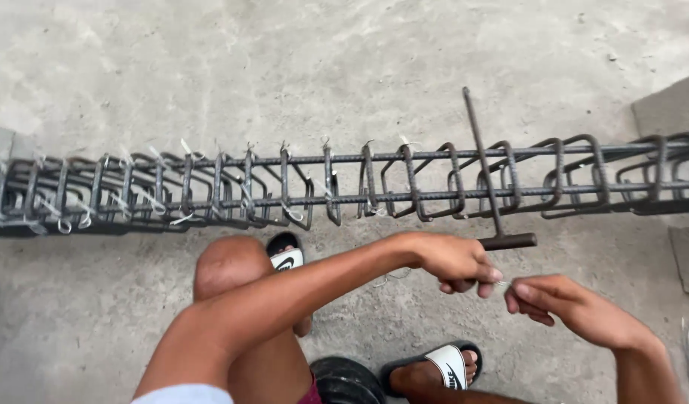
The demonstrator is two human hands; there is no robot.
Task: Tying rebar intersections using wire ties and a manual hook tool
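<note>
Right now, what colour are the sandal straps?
White with a black mark, on the sandals, in the head view.

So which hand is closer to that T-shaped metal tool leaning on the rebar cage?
Left. The left hand sits right under the T-shaped tool, by its crossbar handle. The right hand is lower and farther to the right, pinching thin wire with the left.

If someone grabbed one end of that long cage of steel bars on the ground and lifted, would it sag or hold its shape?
The rebar cage would probably stay fairly stiff: long ribbed bars run its full length, tied to many closed loops with wire ties. It likely feels heavy, being all steel and running past both frame edges. Its squarish loops suggest it would slide rather than roll on the concrete floor.
</note>
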